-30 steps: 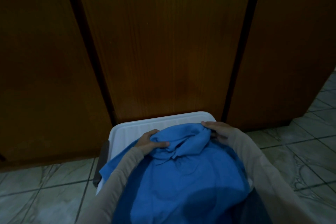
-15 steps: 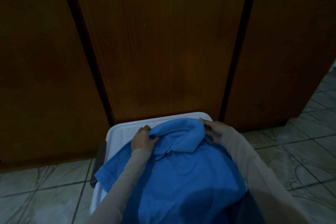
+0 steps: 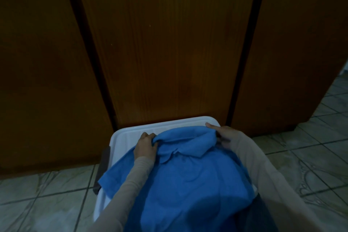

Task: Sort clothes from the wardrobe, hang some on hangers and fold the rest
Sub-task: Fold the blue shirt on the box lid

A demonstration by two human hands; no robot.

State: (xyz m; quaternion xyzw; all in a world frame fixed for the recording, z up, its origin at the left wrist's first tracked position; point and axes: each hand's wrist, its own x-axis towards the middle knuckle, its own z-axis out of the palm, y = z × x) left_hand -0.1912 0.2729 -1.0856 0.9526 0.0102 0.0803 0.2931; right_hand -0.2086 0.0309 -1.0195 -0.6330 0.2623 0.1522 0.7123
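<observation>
A soft, light blue polo shirt [image 3: 188, 181] lies limp across a white tub [image 3: 131, 135], the left hand [image 3: 146, 147] and right hand [image 3: 225, 134] pinching its shoulders beside the collar, likely the best hold.

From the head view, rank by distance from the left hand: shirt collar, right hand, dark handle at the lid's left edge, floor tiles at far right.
1. shirt collar, pinched in the left hand
2. dark handle, to its left
3. right hand, across the collar
4. floor tiles, far right
</observation>
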